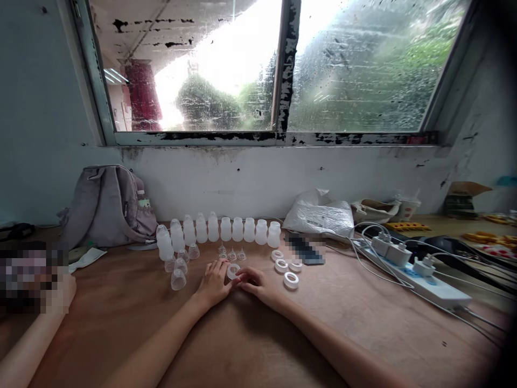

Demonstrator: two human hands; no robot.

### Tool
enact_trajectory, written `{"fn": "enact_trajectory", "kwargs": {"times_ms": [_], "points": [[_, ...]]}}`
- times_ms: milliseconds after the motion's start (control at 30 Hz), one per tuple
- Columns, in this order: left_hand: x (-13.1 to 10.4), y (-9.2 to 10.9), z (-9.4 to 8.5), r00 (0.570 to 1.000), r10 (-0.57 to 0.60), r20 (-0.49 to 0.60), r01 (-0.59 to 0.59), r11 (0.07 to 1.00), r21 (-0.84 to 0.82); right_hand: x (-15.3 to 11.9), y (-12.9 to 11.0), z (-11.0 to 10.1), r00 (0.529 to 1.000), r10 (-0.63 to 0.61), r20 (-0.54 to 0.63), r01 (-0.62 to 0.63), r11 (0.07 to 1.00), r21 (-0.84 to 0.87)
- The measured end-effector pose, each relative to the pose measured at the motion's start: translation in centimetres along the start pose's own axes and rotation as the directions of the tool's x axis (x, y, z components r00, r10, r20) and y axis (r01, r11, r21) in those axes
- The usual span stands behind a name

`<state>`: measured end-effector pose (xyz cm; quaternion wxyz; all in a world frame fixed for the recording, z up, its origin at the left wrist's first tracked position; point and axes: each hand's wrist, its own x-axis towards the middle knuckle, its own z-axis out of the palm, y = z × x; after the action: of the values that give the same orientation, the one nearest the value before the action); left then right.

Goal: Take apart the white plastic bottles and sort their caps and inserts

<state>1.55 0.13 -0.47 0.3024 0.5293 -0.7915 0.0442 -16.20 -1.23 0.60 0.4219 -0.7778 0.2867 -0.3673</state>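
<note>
A white bottle collar ring lies on the table between my hands. My left hand rests beside it on the left, palm down with fingers stretched forward. At its right edge, the bent fingers of my right hand pinch the ring; the thumbs nearly meet in front. Just beyond stand several clear bottle nipples. More white collar rings lie to the right. Clear dome caps are grouped on the left. Behind is a curved row of frosted baby bottles, some with domed caps on.
A grey backpack leans on the wall at left, near another person's arm. To the right are a dark phone, a silver plastic bag and a power strip with chargers and trailing cables.
</note>
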Motion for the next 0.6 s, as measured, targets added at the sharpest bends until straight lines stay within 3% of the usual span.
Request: {"fn": "enact_trajectory", "kwargs": {"times_ms": [300,600], "points": [[-0.14,-0.25,0.53,0.997,-0.049,0.054,0.047,0.998,0.040,0.02,0.40,-0.02,0.995,0.016,-0.100,-0.026,0.995,-0.097],[0.15,0.23,-0.38,1.000,0.010,-0.003,-0.010,0.993,-0.121,-0.15,-0.12,-0.12,0.994,0.015,-0.107,-0.032,0.987,-0.159]]}}
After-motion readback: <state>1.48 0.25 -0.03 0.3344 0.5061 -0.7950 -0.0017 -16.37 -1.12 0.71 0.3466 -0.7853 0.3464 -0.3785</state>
